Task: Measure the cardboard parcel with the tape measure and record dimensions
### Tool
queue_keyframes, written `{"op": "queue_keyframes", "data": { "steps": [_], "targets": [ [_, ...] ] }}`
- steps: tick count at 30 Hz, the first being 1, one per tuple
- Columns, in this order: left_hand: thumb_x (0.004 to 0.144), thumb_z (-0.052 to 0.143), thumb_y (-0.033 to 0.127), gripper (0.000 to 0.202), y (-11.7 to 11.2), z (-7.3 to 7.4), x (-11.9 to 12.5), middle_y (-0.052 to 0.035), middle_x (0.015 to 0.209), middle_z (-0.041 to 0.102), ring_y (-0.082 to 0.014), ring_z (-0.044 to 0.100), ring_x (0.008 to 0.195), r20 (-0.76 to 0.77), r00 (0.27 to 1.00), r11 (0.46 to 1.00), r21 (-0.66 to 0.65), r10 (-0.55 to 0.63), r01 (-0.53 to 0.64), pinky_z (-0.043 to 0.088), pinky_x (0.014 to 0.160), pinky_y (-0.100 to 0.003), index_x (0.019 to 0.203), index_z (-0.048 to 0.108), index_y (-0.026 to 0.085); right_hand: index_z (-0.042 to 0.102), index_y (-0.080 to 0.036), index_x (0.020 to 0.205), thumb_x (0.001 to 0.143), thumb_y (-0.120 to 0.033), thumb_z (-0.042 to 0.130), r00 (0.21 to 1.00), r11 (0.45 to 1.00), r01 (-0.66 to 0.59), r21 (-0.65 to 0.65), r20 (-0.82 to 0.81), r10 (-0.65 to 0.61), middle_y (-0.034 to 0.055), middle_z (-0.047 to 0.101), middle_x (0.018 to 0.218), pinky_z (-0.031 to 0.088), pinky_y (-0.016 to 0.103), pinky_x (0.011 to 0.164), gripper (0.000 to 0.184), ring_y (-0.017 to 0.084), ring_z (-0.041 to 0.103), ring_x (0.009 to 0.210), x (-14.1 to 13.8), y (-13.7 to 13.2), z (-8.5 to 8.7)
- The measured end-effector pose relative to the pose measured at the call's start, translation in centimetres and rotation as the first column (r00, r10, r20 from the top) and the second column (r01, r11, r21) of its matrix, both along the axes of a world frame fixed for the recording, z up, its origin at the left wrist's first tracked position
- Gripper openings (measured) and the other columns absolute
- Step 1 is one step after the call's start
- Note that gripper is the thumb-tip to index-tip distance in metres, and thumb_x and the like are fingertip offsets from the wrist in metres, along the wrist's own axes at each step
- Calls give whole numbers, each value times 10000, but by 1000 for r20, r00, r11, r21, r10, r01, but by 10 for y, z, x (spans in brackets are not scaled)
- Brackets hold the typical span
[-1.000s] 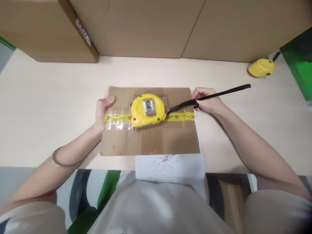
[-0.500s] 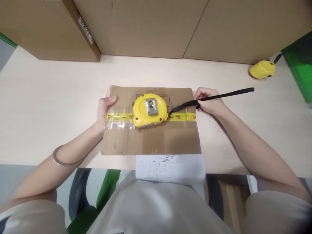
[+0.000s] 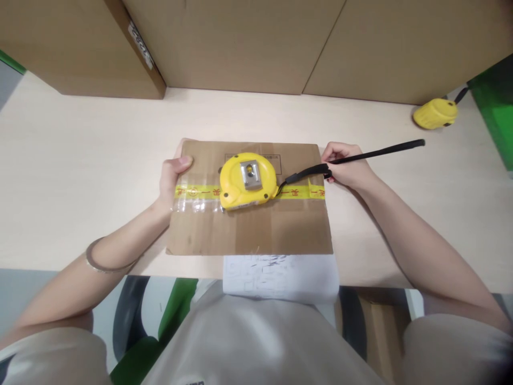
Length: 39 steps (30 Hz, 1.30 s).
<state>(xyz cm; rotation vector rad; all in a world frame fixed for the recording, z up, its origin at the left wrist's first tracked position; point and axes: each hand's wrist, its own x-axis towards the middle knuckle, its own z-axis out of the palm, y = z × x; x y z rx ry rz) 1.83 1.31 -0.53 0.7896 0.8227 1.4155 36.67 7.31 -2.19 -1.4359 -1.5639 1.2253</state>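
Note:
In front of me is a small brown cardboard box (image 3: 204, 230) with a strip of yellow printed tape across its top. A yellow tape measure (image 3: 232, 179) with a metal belt clip lies on the box. Its black wrist strap (image 3: 306, 174) reaches to the right, and a long thin black length continues across my right hand. My left hand (image 3: 172, 174) is closed on the left side of the box, thumb on top. Closed at the right edge is my right hand (image 3: 344, 163), fingers curled against the box and fingertips partly hidden.
A second yellow tape measure (image 3: 435, 113) lies at the back right. Large cardboard boxes (image 3: 236, 45) stand along the back of the pale table (image 3: 80, 176). A sheet of marked white paper (image 3: 280, 280) shows below the small box, over the table's front edge.
The view has shifted slightly. The small box, the tape measure on it and both hands keep the same arrangement.

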Motion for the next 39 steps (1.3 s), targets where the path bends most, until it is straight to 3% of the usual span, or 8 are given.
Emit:
{"op": "queue_keyframes", "data": {
  "steps": [11,19,29,39],
  "targets": [
    [702,701,350,232,-1,4,1,-61,859,649,-304,673,975,-7,1000,1000,-28,14,-14,584,858,-431,830,590,191,545,-234,579,657,-254,900,1000,999,26,34,16,-26,-14,599,494,402,234,367,364,91,514,373,10,0,-5],
    [687,688,339,197,-2,7,3,-25,719,531,-305,675,939,-28,998,998,-33,49,-50,585,844,-429,782,582,203,545,-227,546,632,-267,903,1000,1000,-1,17,27,0,-20,592,491,385,220,372,370,74,495,394,7,-1,-2],
    [688,687,380,224,-1,6,1,-80,880,648,-329,657,1028,-49,999,999,-44,21,-23,580,869,-450,762,569,205,551,-226,543,624,-213,898,999,1000,21,18,30,-22,-38,543,448,374,215,322,356,77,483,360,6,2,-1],
    [690,707,393,255,-2,6,0,-80,907,670,-328,663,1015,-69,997,999,-38,21,-24,581,845,-445,792,564,209,560,-223,542,617,-224,876,1000,1000,10,26,24,-11,-40,549,432,389,214,333,325,73,476,357,5,0,2]
  ]
}}
